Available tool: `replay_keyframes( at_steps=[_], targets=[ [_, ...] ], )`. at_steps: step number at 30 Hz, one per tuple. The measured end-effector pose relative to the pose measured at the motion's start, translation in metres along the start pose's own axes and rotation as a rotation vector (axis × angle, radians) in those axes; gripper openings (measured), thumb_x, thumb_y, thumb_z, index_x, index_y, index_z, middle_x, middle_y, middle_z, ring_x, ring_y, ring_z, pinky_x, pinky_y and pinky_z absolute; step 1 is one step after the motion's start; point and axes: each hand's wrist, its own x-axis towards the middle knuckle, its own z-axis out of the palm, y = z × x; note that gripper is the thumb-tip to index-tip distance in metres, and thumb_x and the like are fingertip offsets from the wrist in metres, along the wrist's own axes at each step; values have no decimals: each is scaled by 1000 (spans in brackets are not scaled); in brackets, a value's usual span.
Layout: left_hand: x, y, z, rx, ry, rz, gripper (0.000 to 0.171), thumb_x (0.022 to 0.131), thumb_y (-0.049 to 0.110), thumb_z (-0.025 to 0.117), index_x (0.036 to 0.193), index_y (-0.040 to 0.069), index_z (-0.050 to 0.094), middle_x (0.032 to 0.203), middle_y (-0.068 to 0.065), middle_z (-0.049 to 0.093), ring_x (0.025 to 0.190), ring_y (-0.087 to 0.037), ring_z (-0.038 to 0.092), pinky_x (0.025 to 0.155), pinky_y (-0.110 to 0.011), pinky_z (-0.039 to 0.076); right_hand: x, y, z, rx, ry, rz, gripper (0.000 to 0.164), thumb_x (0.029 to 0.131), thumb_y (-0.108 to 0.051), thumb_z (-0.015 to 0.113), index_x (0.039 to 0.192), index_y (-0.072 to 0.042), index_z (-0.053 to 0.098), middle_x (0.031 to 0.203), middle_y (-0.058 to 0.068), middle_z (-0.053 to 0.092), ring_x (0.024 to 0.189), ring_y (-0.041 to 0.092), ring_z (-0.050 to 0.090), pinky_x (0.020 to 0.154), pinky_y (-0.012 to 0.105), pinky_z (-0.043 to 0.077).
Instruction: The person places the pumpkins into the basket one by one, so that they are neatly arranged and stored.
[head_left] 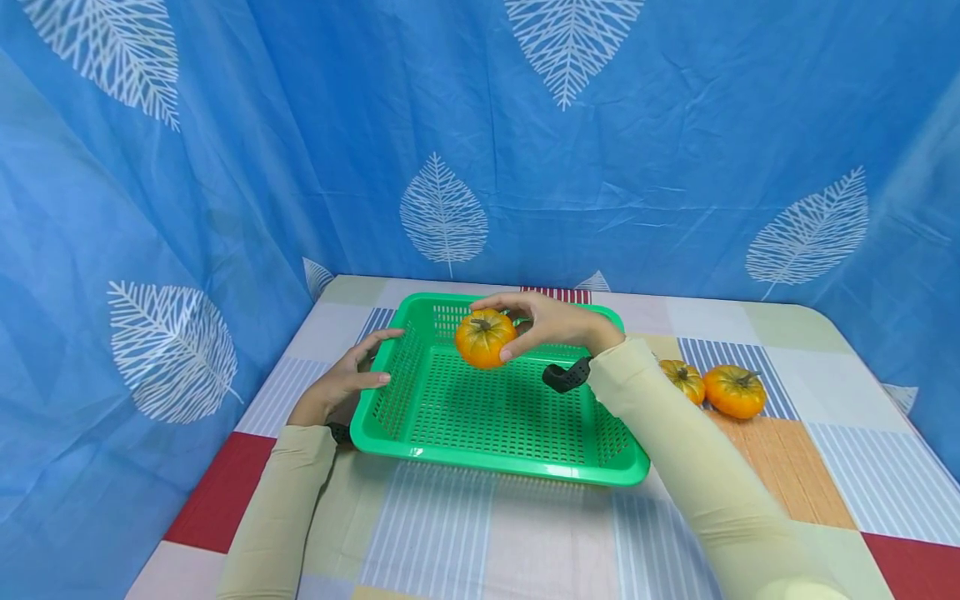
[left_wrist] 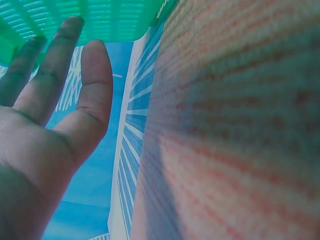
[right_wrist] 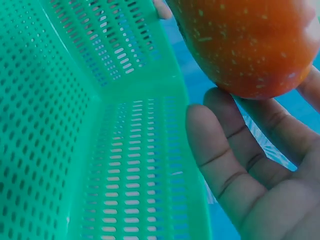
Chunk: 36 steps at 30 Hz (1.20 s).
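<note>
My right hand grips a small orange pumpkin with a short stem, held above the green plastic basket. In the right wrist view the pumpkin sits between the fingers, apart from the basket's perforated wall. My left hand is at the basket's left side, fingers spread and loosely bent. From the left wrist view, its fingertips reach up by the basket wall; whether they touch it I cannot tell. No item shows on the basket's perforated floor.
Two more pumpkins sit on the table right of the basket: one in full view, another partly behind the right sleeve. A patchwork cloth covers the table. Blue curtains with white leaf prints hang behind and at the left.
</note>
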Motion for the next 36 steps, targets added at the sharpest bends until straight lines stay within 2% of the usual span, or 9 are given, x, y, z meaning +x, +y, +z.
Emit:
replay_keyframes(
  at_steps=[6,13,21,27,31,36],
  targets=[
    [1,-1,-2,11,-1,4,59,103,19,71,155,33,47,136,-5,53,117,-16,62,94,-32,63,16,5,1,35,1,56,90,90,-17,88,164,0,41,165,18,44,141,35,53,114,45,53],
    [-1,1,1,29,6,7,60,103,20,71,157,32,47,137,-7,51,118,-17,60,95,-31,62,29,8,5,51,20,120,84,92,-6,81,165,-4,41,166,18,43,148,37,46,119,51,48],
    [-3,1,3,46,11,6,61,102,22,71,157,31,46,138,-4,53,119,-15,61,96,-31,61,39,15,12,46,5,194,81,93,-6,80,165,-6,43,162,18,48,142,35,53,115,47,52],
    [-2,1,2,30,2,5,60,102,22,72,156,32,47,138,-5,53,117,-15,61,95,-31,61,44,20,16,34,-27,233,82,94,-5,78,166,-3,39,161,22,48,144,38,51,117,48,50],
    [-2,1,2,30,-2,7,62,103,24,72,159,29,44,140,-4,53,120,-15,61,98,-31,61,47,27,19,53,-49,263,81,96,-3,76,167,-3,37,160,23,50,147,38,50,120,48,48],
    [-4,2,4,58,10,12,65,103,26,72,161,26,42,144,-1,51,123,-14,60,99,-31,60,48,35,23,62,-54,286,78,96,-2,77,165,-6,40,160,21,50,145,35,52,119,47,48]
  ],
)
